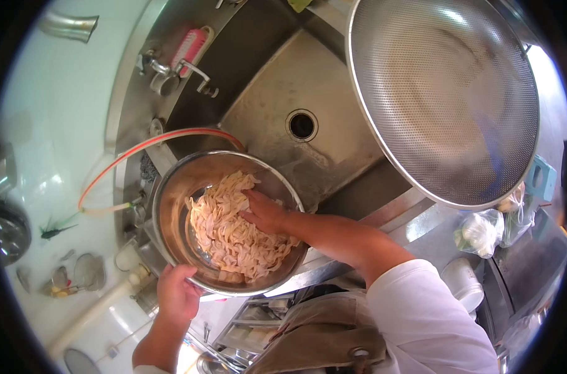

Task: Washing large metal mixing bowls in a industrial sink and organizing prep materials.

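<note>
A wide stainless steel bowl [175, 215] sits at the near left edge of the sink, tilted slightly in view. Inside it lies a heap of pale, ribbon-like food strips [232, 233], whose exact kind I cannot tell. My left hand [178, 291] grips the bowl's near-left rim, thumb on top and fingers below. Reaching in from the right, my right hand [267, 212] presses into the top of the heap. Its fingertips are partly hidden among the strips, so whether they close on any is unclear.
Beyond the bowl is a steel sink [283, 84] with a round drain [302, 125]. A large perforated colander [442, 103] stands at the right. A tap [197, 77], a pink scrubbing brush [190, 49] and a red-striped hose [157, 139] line the left side. Bagged produce [482, 231] lies right.
</note>
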Available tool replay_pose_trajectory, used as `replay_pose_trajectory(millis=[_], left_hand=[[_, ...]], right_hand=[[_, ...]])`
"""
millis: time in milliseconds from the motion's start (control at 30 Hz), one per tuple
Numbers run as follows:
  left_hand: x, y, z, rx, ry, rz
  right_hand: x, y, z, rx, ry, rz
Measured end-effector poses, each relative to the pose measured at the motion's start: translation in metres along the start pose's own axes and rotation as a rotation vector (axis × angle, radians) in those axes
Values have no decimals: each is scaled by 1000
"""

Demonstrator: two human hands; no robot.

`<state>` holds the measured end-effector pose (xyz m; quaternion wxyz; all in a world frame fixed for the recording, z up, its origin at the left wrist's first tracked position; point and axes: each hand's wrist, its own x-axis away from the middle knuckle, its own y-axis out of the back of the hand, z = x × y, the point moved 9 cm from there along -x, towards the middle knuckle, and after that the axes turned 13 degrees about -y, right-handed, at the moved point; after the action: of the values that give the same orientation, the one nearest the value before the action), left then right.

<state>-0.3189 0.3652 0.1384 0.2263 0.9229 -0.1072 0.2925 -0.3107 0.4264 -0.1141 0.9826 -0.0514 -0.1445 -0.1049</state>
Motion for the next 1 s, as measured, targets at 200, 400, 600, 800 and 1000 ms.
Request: replay_pose_trajectory(millis=[200, 400, 600, 800, 1000], left_hand=[[3, -5, -6, 7, 22, 1], [4, -5, -6, 4, 34, 18], [2, -10, -6, -18, 36, 25], [4, -11, -10, -25, 24, 20], [1, -14, -10, -14, 4, 53]], right_hand=[[1, -3, -3, -7, 19, 28], [4, -1, -1, -14, 39, 12], [3, -4, -11, 18, 39, 19], [5, -8, -8, 23, 10, 42], [5, -12, -13, -7, 28, 29]])
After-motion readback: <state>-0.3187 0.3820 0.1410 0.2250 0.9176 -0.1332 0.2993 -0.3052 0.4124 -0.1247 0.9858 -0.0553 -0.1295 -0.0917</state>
